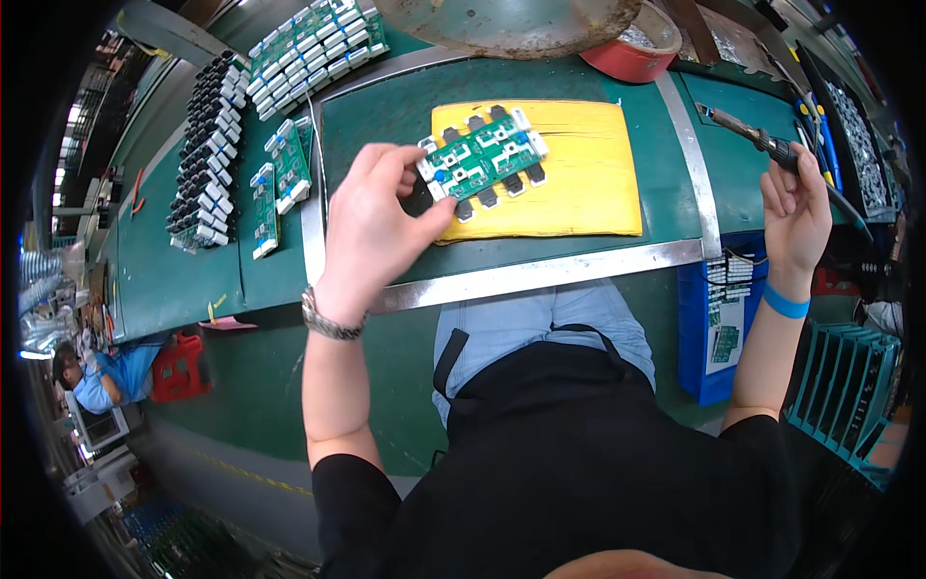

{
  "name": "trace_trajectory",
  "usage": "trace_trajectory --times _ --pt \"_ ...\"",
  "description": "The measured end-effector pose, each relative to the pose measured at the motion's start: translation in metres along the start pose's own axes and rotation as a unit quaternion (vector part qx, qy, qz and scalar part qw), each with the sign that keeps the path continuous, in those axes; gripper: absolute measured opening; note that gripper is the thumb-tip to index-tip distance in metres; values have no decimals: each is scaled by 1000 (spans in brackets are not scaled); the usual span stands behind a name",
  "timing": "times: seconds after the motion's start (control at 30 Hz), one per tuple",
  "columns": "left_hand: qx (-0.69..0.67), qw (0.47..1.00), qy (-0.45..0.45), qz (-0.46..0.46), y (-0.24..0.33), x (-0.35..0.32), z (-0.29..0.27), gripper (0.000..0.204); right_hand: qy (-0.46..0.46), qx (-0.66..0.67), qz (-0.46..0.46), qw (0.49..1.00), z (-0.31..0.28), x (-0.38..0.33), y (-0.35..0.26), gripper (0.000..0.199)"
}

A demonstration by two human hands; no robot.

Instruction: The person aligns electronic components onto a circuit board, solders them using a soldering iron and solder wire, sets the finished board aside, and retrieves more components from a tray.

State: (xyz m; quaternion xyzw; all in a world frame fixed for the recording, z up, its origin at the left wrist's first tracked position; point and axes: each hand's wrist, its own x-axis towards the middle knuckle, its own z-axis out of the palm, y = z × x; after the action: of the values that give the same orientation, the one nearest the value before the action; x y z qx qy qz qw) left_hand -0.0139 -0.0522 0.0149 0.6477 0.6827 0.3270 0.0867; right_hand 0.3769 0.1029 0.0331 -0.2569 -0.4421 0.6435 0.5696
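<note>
A green circuit board [487, 154] with white connectors at its ends and black tabs along both long sides lies tilted over a yellow pad [588, 183]. My left hand [381, 212] grips its left end, thumb at the near corner and fingers at the far one. Off to the right, my right hand [799, 207] is closed around the dark handle of a soldering iron [762, 140]. The iron's metal tip points up and left, away from the board.
Rows of assembled boards [313, 53] and black-and-white parts [207, 154] stand at the left, beside loose boards [287, 164]. A red tape roll [632, 48] and a round metal plate [511, 21] sit at the back. A blue bin [690, 328] is below the table's metal edge. Another person [111, 376] sits far left.
</note>
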Motion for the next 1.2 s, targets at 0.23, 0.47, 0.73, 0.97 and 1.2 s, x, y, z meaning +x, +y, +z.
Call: trace_trajectory --times 0.23,0.47,0.73,0.97,1.2 --pt "-117 984 -127 43 -24 28 -17 42 -9 14 17 1000 -3 -4 9 26" --pt "-112 981 -158 36 -24 51 -1 41 -12 14 35 999 -6 -5 17 26" --pt "-60 991 -110 46 -30 50 0 27 20 1 26 999 1 -3 22 22" --pt "-10 984 -174 -37 -7 61 -5 17 120 -161 -124 972 13 5 30 17" --pt "-155 955 -205 -146 -4 50 -24 16 160 -146 -129 968 3 31 33 39"
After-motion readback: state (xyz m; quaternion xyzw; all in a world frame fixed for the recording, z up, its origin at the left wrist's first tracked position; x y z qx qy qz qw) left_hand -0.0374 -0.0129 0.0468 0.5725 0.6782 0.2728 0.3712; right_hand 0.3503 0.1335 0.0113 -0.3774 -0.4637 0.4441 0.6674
